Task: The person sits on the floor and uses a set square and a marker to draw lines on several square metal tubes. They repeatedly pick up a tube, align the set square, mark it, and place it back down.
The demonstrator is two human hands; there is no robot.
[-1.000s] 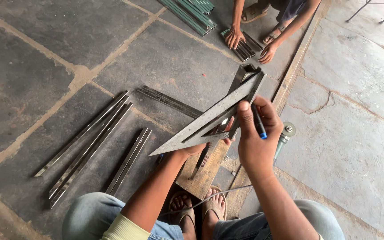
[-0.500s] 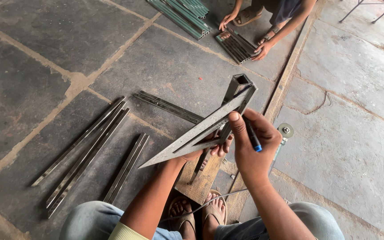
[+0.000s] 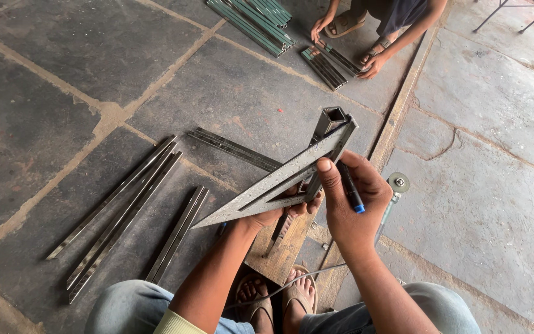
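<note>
Above the stone floor [image 3: 63,80], over a wooden block [image 3: 282,250]: grey metal triangular square [image 3: 273,185], speckled, laid against a square steel tube [image 3: 327,124]. Left hand [image 3: 279,213] clamped on its lower edge; right hand [image 3: 350,207] clasps its upper arm plus a blue-tipped marker [image 3: 348,185]. Square has tilted lower than before. Loose steel bars [image 3: 118,210] lie left.
</note>
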